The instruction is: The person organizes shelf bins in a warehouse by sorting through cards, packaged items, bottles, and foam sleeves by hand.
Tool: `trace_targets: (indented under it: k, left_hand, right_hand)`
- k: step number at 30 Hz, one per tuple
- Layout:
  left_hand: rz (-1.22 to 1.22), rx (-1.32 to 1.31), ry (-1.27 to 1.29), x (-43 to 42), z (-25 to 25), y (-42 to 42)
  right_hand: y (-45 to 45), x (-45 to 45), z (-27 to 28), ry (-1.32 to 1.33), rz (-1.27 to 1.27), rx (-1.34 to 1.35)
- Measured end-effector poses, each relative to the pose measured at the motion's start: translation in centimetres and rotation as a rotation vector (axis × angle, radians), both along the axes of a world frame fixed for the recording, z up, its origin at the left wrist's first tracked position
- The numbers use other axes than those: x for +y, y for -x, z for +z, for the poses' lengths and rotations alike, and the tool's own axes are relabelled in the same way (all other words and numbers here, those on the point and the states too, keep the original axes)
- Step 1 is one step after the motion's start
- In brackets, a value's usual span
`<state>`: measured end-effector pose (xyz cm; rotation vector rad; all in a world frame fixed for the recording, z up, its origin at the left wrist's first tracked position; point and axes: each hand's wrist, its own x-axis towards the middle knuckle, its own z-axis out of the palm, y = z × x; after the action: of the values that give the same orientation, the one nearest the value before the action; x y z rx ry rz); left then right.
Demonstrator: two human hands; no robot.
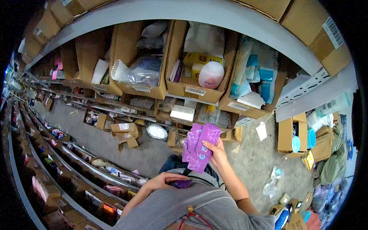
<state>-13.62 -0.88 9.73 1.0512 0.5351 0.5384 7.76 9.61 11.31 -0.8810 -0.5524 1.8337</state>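
My right hand [217,152] grips a fanned bunch of flat purple packets [207,140] with pale line drawings, held up in front of my body. Its thumb lies over the front of the nearest packet. Lower and to the left, my left hand [165,181] is closed around a darker purple packet [181,184] close to my grey shirt. Beyond the packets, an open cardboard box [214,96] on the shelf holds a white and pink rounded container [211,75], a yellow pack [196,59] and a purple item at its left side.
More open boxes line the shelf, one with blue packs [265,82], another with clear plastic bags [145,74]. Long racks of boxes [46,188] run along the left. On the right floor stand a cardboard box [290,134], plastic wrap [274,182] and piled bags.
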Motion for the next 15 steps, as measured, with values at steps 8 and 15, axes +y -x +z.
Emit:
trace_targets:
  k: [8,15]
  left_hand:
    - [0.615,-0.322,0.676,1.6,-1.0,-1.7]
    - [0.705,-0.772,0.797,7.6,1.6,-2.9]
  right_hand:
    - [1.3,1.2,2.2,-0.065,-0.005,0.022]
    - [3.5,2.9,3.4,-0.248,0.014,-0.097]
